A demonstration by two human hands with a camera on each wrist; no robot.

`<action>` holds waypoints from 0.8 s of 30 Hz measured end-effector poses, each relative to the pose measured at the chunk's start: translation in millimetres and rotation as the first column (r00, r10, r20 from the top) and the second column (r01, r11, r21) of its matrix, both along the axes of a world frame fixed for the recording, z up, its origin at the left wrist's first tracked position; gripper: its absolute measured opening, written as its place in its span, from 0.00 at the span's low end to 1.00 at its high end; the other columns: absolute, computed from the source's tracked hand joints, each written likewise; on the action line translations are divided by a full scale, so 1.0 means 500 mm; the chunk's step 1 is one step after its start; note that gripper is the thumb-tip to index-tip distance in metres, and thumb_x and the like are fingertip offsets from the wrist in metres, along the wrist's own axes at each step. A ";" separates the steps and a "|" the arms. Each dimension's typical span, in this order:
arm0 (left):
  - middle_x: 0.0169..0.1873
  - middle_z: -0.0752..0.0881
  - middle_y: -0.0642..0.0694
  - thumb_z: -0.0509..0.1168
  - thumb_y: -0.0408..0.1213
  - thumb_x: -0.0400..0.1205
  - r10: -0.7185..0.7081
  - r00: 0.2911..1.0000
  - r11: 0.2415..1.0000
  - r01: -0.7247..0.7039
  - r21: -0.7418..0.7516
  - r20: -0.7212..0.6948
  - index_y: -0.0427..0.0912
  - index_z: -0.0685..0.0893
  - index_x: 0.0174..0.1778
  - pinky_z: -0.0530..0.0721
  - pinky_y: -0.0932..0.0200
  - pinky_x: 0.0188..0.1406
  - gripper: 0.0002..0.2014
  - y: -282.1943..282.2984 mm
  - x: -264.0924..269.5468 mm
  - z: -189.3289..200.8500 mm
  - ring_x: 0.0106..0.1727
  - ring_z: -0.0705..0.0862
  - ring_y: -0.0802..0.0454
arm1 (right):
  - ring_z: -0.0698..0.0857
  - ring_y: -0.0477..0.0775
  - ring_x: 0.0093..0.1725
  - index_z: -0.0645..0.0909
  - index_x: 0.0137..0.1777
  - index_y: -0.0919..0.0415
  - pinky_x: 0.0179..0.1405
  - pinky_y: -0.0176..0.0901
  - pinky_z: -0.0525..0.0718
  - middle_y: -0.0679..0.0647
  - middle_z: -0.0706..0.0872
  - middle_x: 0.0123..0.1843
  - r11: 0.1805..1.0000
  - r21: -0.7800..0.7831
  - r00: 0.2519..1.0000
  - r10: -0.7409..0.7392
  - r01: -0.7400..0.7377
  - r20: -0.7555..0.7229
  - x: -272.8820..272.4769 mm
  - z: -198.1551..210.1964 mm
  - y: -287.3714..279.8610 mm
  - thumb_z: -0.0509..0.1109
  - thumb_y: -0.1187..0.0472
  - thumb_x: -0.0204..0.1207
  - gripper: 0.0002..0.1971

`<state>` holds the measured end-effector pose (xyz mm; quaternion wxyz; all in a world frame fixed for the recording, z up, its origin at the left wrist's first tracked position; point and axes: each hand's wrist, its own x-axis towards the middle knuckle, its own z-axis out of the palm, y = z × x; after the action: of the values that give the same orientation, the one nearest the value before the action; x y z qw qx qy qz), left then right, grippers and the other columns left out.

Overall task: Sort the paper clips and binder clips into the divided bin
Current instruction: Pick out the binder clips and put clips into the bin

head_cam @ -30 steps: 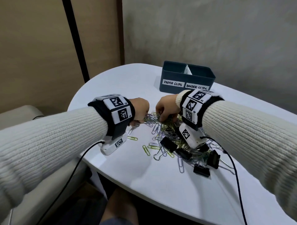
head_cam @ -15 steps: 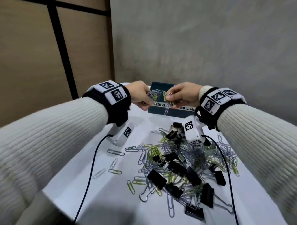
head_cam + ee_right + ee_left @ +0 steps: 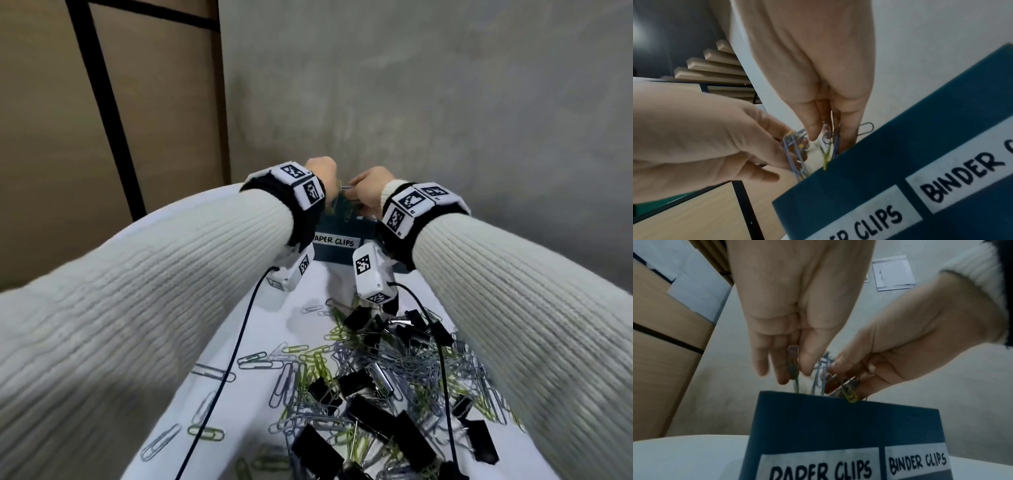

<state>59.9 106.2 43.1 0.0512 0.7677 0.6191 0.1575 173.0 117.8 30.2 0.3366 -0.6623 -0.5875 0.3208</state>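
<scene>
The dark blue divided bin (image 3: 342, 228) carries the labels PAPER CLIPS and BINDER CLIPS on its front wall (image 3: 838, 421). Both hands hover just above its left, PAPER CLIPS side. My left hand (image 3: 791, 374) points down and pinches a bunch of paper clips (image 3: 794, 363). My right hand (image 3: 828, 139) pinches another bunch of paper clips (image 3: 828, 134) right beside it. The lower ends of both bunches dip behind the bin's rim (image 3: 869, 142). In the head view the left hand (image 3: 320, 171) and right hand (image 3: 368, 185) nearly touch; the bin's inside is hidden.
A mixed pile of silver, blue and green paper clips (image 3: 404, 363) and black binder clips (image 3: 363, 377) lies on the white table (image 3: 301, 294) between my forearms. Loose paper clips spread left. Two black cables cross the pile. A grey wall stands close behind the bin.
Both hands lifted off the pile, each with a bunch of paper clips, and moved forward over the bin's PAPER CLIPS side. The head leaned forward over the table.
</scene>
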 end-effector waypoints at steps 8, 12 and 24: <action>0.48 0.88 0.42 0.62 0.26 0.77 -0.293 0.944 0.956 0.293 0.020 0.154 0.38 0.85 0.58 0.79 0.66 0.42 0.15 -0.100 -0.047 -0.029 0.47 0.86 0.46 | 0.86 0.51 0.26 0.82 0.39 0.60 0.27 0.41 0.85 0.58 0.85 0.36 0.992 0.031 0.980 0.118 -0.125 0.158 0.019 0.016 -0.101 0.66 0.66 0.78 0.07; 0.54 0.86 0.43 0.66 0.32 0.81 -0.472 0.878 0.788 0.380 -0.484 -0.079 0.40 0.79 0.68 0.86 0.57 0.42 0.18 -0.159 -0.056 -0.095 0.37 0.85 0.49 | 0.85 0.52 0.32 0.83 0.59 0.72 0.21 0.35 0.85 0.63 0.88 0.48 0.844 -0.512 0.678 0.470 -0.160 0.564 0.046 -0.005 -0.170 0.68 0.65 0.78 0.13; 0.45 0.87 0.44 0.62 0.33 0.82 -0.472 0.874 0.725 0.310 -0.615 -0.115 0.44 0.81 0.65 0.89 0.45 0.52 0.15 -0.208 -0.089 -0.120 0.47 0.87 0.44 | 0.89 0.61 0.54 0.79 0.67 0.66 0.21 0.31 0.80 0.57 0.84 0.56 0.902 -0.403 0.585 0.413 -0.156 0.698 0.034 -0.044 -0.213 0.59 0.73 0.80 0.18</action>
<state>15.3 2.2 -16.9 0.2317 0.8426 0.4604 -0.1560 189.8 11.1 8.1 -0.1068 -0.6732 -0.7177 0.1429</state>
